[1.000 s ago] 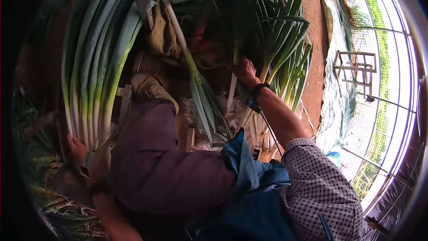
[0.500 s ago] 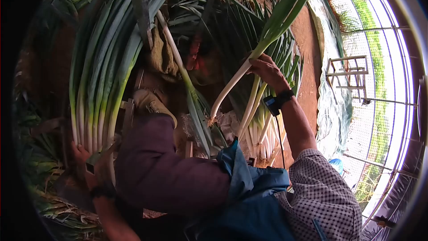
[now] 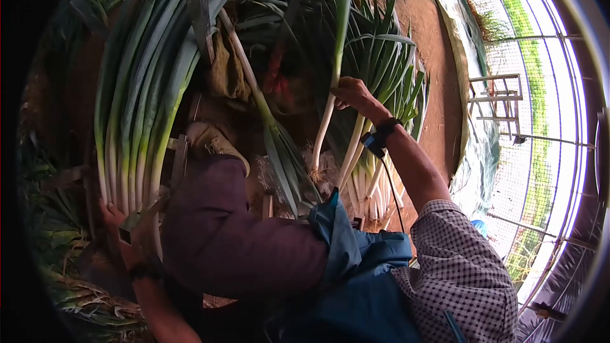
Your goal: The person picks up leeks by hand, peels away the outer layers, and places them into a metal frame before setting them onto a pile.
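A single long green onion [image 3: 324, 126] hangs nearly upright from my right hand [image 3: 353, 96], its fingers closed round the pale stalk just below the green leaves. Its root end points down. On the left, my left hand [image 3: 114, 217] holds the white lower ends of a bundle of long green onions [image 3: 136, 133]; part of that hand is hidden by a metal bracket [image 3: 130, 232]. The bundle's leaves rise past an upright metal post [image 3: 199, 9]. Another green onion [image 3: 251, 82] lies slanted in the middle, its leaves toward my lap.
More green onions [image 3: 381, 89] stand in a pile beside my right forearm. Others lie at the far left [image 3: 70, 267]. My bent knee [image 3: 216, 184] is between the hands. A metal frame [image 3: 499, 98] and mesh wall are at right.
My right hand has moved left and slightly lower with the green onion, which has swung from a slant to nearly upright. My left hand stays at the bundle's lower ends.
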A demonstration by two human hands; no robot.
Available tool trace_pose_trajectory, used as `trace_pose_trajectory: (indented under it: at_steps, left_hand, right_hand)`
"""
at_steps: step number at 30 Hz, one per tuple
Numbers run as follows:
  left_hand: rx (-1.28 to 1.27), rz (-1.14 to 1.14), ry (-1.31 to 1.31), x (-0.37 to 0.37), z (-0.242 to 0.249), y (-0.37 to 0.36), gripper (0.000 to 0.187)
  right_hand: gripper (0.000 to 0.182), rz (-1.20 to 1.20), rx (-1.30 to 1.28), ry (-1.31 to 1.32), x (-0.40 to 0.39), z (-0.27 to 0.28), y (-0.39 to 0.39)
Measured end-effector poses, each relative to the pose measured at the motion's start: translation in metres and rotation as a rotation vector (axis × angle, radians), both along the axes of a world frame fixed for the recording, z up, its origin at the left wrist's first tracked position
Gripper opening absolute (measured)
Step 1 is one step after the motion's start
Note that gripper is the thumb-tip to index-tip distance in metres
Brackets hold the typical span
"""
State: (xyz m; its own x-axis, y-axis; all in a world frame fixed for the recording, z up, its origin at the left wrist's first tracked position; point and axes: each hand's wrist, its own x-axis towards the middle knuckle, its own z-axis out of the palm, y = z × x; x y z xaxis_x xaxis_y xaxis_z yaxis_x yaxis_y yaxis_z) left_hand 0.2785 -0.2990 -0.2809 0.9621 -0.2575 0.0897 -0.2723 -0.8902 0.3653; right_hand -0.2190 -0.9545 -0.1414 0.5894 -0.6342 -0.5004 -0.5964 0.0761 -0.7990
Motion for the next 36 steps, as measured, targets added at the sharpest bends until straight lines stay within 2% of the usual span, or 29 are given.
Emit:
trace_pose_trajectory:
  at_steps: [2, 3, 4, 5, 6, 8, 10, 12, 15, 17, 18, 20, 21, 24, 25, 27, 30, 33, 36]
  left_hand:
    - [-0.009, -0.005, 0.036, 0.003, 0.001, 0.004, 0.049]
    - [-0.017, -0.002, 0.054, 0.001, 0.004, 0.002, 0.049]
    - [-0.032, 0.011, 0.022, 0.001, 0.001, 0.005, 0.049]
    - [-0.047, 0.02, -0.007, 0.005, -0.009, 0.01, 0.049]
    - [-0.068, 0.027, -0.038, 0.008, -0.017, 0.009, 0.049]
    - [-0.078, 0.017, -0.063, 0.016, -0.027, 0.017, 0.049]
    - [-0.075, 0.02, -0.056, 0.019, -0.029, 0.02, 0.049]
    - [-0.072, 0.052, -0.016, 0.016, -0.02, 0.017, 0.049]
    - [-0.043, 0.031, 0.108, -0.001, 0.011, -0.001, 0.049]
    - [-0.043, -0.021, 0.067, 0.004, 0.004, 0.007, 0.049]
    - [-0.039, -0.057, 0.053, 0.007, -0.003, 0.011, 0.049]
    - [-0.075, -0.007, 0.088, -0.003, 0.007, 0.0, 0.049]
    - [-0.09, 0.008, 0.109, -0.007, 0.011, -0.006, 0.049]
    - [-0.25, 0.051, 0.14, -0.002, 0.006, -0.003, 0.045]
    - [-0.225, 0.047, 0.142, -0.004, 0.01, -0.007, 0.046]
    - [-0.185, 0.043, 0.137, -0.005, 0.01, -0.004, 0.046]
    - [-0.156, 0.03, 0.136, -0.005, 0.009, 0.0, 0.046]
    - [-0.145, 0.03, 0.125, -0.002, 0.007, 0.006, 0.046]
    - [-0.14, 0.023, 0.133, -0.003, 0.008, 0.002, 0.046]
  right_hand:
    - [0.02, -0.063, 0.103, -0.108, -0.025, -0.017, 0.01]
    - [0.021, -0.053, 0.021, 0.042, -0.041, -0.011, 0.018]
    - [0.03, 0.071, -0.16, 0.19, -0.063, -0.011, 0.026]
    - [0.031, -0.102, -0.028, 0.387, -0.078, -0.005, 0.045]
    - [0.033, -0.07, -0.062, 0.432, -0.103, -0.014, 0.055]
    - [0.039, 0.088, -0.468, 0.592, -0.134, -0.037, 0.067]
    - [0.045, 0.139, -0.603, 0.654, -0.135, -0.047, 0.073]
    - [0.051, 0.043, -0.574, 0.842, -0.103, -0.05, 0.075]
    - [0.047, -0.051, -0.539, 0.829, -0.096, -0.059, 0.073]
    - [0.044, -0.062, -0.494, 0.795, -0.11, -0.063, 0.066]
    - [0.037, -0.001, -0.538, 0.665, -0.122, -0.06, 0.061]
    - [0.03, -0.184, -0.16, 0.344, -0.124, -0.023, 0.055]
    - [0.026, -0.154, -0.182, 0.211, -0.121, -0.002, 0.054]
    - [0.031, -0.113, -0.184, 0.259, -0.108, 0.024, 0.03]
    - [0.031, -0.096, -0.207, 0.227, -0.097, 0.027, 0.023]
    - [0.029, -0.055, -0.255, 0.136, -0.073, 0.011, 0.012]
    - [0.028, 0.106, -0.149, 0.126, -0.051, 0.017, 0.011]
    - [0.026, 0.025, 0.213, 0.167, -0.101, 0.006, 0.031]
    - [0.02, 0.166, 0.442, 0.082, -0.16, -0.052, 0.088]
